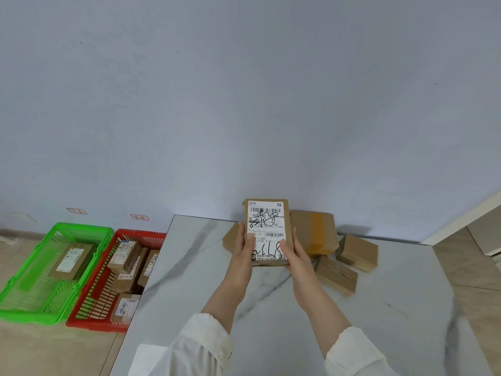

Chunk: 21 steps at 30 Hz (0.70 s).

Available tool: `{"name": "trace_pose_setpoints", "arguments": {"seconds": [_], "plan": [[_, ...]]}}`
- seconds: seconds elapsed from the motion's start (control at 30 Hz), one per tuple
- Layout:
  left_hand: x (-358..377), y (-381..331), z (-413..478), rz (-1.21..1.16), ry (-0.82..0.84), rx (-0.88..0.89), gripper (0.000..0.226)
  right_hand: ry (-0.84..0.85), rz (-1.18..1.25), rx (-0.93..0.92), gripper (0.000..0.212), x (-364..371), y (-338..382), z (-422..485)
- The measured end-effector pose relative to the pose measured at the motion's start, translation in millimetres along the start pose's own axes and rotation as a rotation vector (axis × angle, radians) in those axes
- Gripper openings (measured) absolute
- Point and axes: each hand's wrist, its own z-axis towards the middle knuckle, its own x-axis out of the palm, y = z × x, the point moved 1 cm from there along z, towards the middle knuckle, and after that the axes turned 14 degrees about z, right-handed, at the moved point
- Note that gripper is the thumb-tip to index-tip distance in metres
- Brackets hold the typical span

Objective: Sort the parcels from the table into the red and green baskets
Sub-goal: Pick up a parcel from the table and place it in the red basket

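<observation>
Both hands, left (242, 246) and right (294, 249), clamp the parcel (267, 229) by its long edges. We judge it light, stiff; red basket (119, 325) at nine o'clock.

Labelled parcel (267, 232) between both hands (268, 252)

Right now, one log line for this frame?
left hand, right hand: hold labelled parcel over table | green basket: one parcel | red basket: several | loose parcels: on table
</observation>
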Motion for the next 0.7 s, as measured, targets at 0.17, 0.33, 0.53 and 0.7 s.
{"name": "trace_pose_setpoints", "arguments": {"seconds": [0.17,0.33,0.53,0.7], "plan": [[0.4,7.4,1.0,-0.025,-0.039,-0.022,0.053,-0.006,0.044,-0.013,0.057,7.9,-9.8,-0.1],[-9.6,21.8,-5.8,-0.007,-0.102,-0.044,0.046,0.016,0.048,0.022,0.055,12.6,-31.0,2.2],[-60.1,49.5,-29.6,-0.065,-0.232,-0.133,0.052,0.108,-0.013,0.102,0.055,54.3,-74.4,-6.1],[-133.4,66.9,-56.9,-0.113,-0.352,-0.143,0.051,0.223,-0.069,0.145,0.053,125.8,-100.9,-27.0]]}}
